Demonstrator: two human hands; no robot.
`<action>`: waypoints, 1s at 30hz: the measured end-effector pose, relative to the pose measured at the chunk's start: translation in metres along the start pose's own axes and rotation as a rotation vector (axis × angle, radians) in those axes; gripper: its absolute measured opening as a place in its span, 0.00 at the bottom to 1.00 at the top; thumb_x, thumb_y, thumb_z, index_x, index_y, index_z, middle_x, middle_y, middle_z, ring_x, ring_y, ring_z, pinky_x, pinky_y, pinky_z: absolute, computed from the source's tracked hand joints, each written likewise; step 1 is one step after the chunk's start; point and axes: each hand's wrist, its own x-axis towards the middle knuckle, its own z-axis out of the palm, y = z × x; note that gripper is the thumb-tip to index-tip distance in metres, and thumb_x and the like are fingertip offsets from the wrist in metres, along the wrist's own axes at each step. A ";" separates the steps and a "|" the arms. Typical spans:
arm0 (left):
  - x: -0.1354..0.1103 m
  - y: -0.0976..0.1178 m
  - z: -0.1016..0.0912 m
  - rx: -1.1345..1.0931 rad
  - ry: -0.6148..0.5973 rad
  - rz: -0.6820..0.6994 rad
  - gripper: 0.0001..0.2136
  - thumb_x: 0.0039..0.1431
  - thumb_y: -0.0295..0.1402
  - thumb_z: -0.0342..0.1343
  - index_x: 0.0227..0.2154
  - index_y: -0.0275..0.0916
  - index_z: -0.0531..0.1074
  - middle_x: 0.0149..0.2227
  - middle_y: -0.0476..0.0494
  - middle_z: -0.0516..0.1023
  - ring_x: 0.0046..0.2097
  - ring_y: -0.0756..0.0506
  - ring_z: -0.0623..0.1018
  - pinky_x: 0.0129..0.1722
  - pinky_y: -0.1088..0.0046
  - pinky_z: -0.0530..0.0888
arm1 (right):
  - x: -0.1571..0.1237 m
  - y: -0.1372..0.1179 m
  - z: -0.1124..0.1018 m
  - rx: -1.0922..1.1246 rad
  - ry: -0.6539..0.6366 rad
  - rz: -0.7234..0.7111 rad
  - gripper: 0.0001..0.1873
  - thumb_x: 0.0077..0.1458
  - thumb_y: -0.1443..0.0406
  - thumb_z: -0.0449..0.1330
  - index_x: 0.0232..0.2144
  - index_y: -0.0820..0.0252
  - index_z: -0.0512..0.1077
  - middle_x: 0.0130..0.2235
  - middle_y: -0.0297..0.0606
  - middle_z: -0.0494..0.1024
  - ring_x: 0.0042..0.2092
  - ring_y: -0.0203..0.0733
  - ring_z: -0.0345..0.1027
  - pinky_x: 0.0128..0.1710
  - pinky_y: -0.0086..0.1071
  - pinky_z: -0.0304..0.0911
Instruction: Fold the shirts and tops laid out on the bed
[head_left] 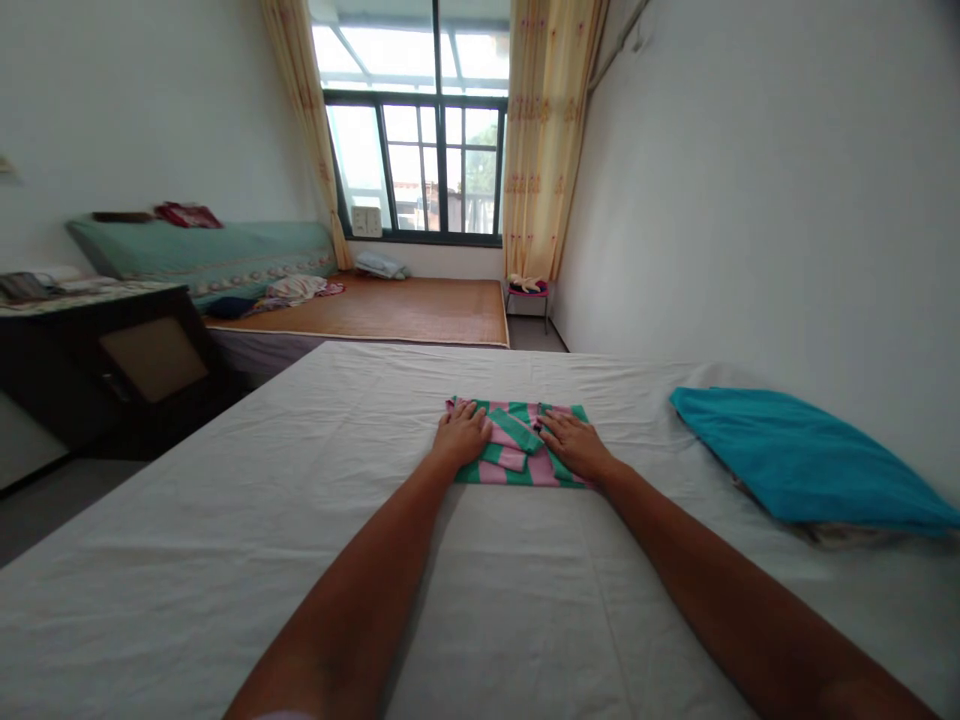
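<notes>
A folded garment [517,472] with green and pink stripes lies on the white bed sheet [360,560] in front of me. Its shape is a rough rectangle, and a striped strip, perhaps a sleeve, is folded across its middle. My left hand [461,438] rests flat on the garment's left side, fingers stretched out. On the right side, my right hand [576,442] lies palm down with its fingers extended over the cloth. Both palms cover parts of the fabric.
At right, a teal cloth bundle [802,455] lies on the sheet by the wall. Beyond this bed stands another with a brown mat [420,308] and loose clothes [300,290]. A dark cabinet [97,350] is at left. A small stool [529,290] stands below the curtain [544,150].
</notes>
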 end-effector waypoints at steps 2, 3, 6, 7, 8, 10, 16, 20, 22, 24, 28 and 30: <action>-0.001 0.000 -0.002 0.002 -0.004 -0.001 0.23 0.66 0.44 0.37 0.59 0.42 0.62 0.65 0.41 0.59 0.66 0.39 0.55 0.61 0.53 0.56 | -0.002 0.006 -0.001 0.006 0.006 0.038 0.22 0.64 0.58 0.46 0.55 0.56 0.68 0.59 0.41 0.68 0.60 0.43 0.58 0.59 0.39 0.52; -0.001 0.000 -0.002 0.001 -0.008 -0.001 0.23 0.66 0.44 0.37 0.59 0.42 0.62 0.65 0.41 0.59 0.66 0.39 0.55 0.61 0.54 0.56 | -0.003 0.012 -0.005 0.005 0.026 0.093 0.21 0.64 0.59 0.45 0.54 0.58 0.68 0.57 0.42 0.70 0.59 0.43 0.60 0.58 0.37 0.54; -0.002 0.000 -0.004 -0.006 -0.013 -0.002 0.23 0.66 0.44 0.38 0.59 0.42 0.63 0.64 0.41 0.59 0.66 0.39 0.55 0.61 0.54 0.56 | -0.011 0.032 -0.021 -0.058 0.078 0.333 0.20 0.62 0.59 0.48 0.49 0.63 0.70 0.50 0.49 0.75 0.52 0.45 0.67 0.50 0.35 0.59; -0.002 0.000 -0.004 -0.010 -0.013 -0.002 0.23 0.66 0.44 0.38 0.58 0.43 0.63 0.64 0.41 0.59 0.66 0.39 0.55 0.61 0.54 0.56 | -0.014 0.037 -0.025 -0.078 0.060 0.398 0.19 0.61 0.57 0.49 0.46 0.63 0.72 0.47 0.49 0.76 0.49 0.47 0.68 0.46 0.35 0.60; -0.002 0.000 -0.003 -0.016 -0.011 -0.002 0.23 0.65 0.44 0.38 0.58 0.43 0.63 0.64 0.41 0.59 0.66 0.39 0.55 0.61 0.54 0.55 | -0.018 0.040 -0.029 -0.084 0.022 0.443 0.20 0.60 0.54 0.50 0.42 0.62 0.73 0.43 0.49 0.77 0.45 0.47 0.70 0.42 0.35 0.61; -0.001 0.000 -0.002 -0.037 -0.010 -0.007 0.22 0.65 0.43 0.39 0.58 0.44 0.63 0.65 0.41 0.59 0.66 0.39 0.55 0.62 0.53 0.55 | -0.022 0.043 -0.034 -0.059 -0.060 0.490 0.21 0.57 0.49 0.51 0.34 0.59 0.73 0.35 0.44 0.77 0.38 0.46 0.71 0.34 0.33 0.59; 0.008 -0.019 0.002 -0.438 0.021 0.036 0.17 0.59 0.41 0.50 0.47 0.41 0.74 0.59 0.39 0.69 0.63 0.37 0.61 0.62 0.53 0.54 | -0.018 0.034 -0.037 0.140 -0.056 0.463 0.12 0.50 0.58 0.58 0.22 0.59 0.65 0.24 0.33 0.70 0.28 0.37 0.64 0.26 0.28 0.51; 0.012 -0.049 -0.001 -0.788 0.086 0.057 0.18 0.60 0.44 0.48 0.36 0.37 0.78 0.44 0.41 0.80 0.51 0.40 0.75 0.53 0.63 0.68 | -0.007 0.030 -0.047 0.194 -0.017 0.442 0.09 0.51 0.59 0.55 0.26 0.60 0.65 0.24 0.31 0.69 0.27 0.35 0.62 0.25 0.26 0.52; 0.012 -0.061 -0.001 -1.015 0.145 -0.021 0.20 0.59 0.46 0.48 0.37 0.35 0.78 0.41 0.40 0.80 0.47 0.41 0.77 0.49 0.64 0.71 | 0.003 0.023 -0.054 0.241 0.040 0.407 0.09 0.49 0.60 0.57 0.29 0.59 0.65 0.25 0.30 0.69 0.28 0.35 0.62 0.26 0.26 0.53; 0.012 -0.068 0.001 -1.293 0.186 -0.124 0.20 0.55 0.47 0.53 0.36 0.34 0.78 0.39 0.38 0.81 0.45 0.41 0.77 0.48 0.64 0.72 | 0.018 0.008 -0.061 0.289 0.094 0.365 0.10 0.47 0.61 0.58 0.32 0.59 0.65 0.27 0.30 0.70 0.29 0.35 0.63 0.28 0.27 0.55; 0.010 -0.072 0.000 -1.552 0.174 -0.237 0.20 0.51 0.47 0.59 0.34 0.32 0.76 0.38 0.37 0.81 0.41 0.44 0.78 0.44 0.66 0.73 | 0.057 -0.045 -0.065 0.333 0.068 0.218 0.10 0.46 0.65 0.59 0.33 0.58 0.64 0.29 0.30 0.71 0.31 0.36 0.64 0.32 0.28 0.57; 0.008 -0.073 -0.004 -1.610 0.114 -0.274 0.18 0.53 0.46 0.59 0.35 0.32 0.75 0.38 0.36 0.80 0.36 0.47 0.79 0.38 0.70 0.74 | 0.076 -0.078 -0.058 0.370 0.032 0.165 0.09 0.45 0.68 0.59 0.32 0.57 0.64 0.29 0.30 0.71 0.33 0.36 0.64 0.34 0.28 0.58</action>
